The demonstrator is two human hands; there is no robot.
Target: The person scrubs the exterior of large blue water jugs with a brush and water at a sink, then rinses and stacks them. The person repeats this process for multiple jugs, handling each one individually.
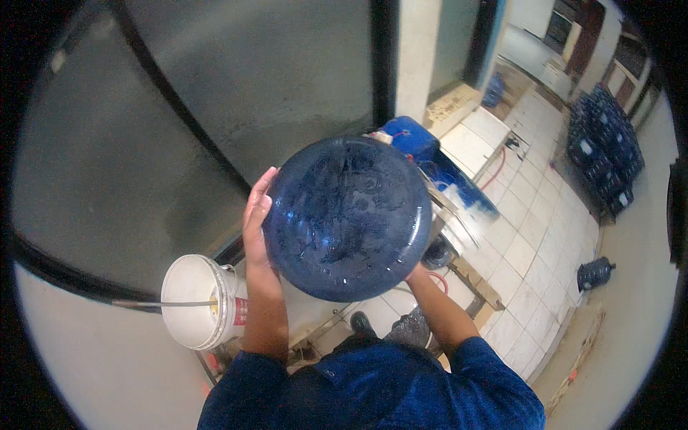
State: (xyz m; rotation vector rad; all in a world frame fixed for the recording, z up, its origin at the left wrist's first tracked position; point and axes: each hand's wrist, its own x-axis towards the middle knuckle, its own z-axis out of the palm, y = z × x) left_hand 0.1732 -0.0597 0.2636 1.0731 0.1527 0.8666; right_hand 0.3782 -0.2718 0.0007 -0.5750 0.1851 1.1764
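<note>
Jug (347,222) is dk blue, bucket (188,284) wht w/ red patch (241,311).

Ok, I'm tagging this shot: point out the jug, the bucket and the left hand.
Jug (347,218), head view: middle of its wet round end.
Bucket (186,283), head view: its inner wall.
Left hand (255,231), head view: middle of the hand, below the fingers.

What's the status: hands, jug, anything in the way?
Left hand on jug, left side. Right hand at its lower right, mostly hidden. Jug wet, base toward camera, blocking view behind. Bucket left, apart.
</note>
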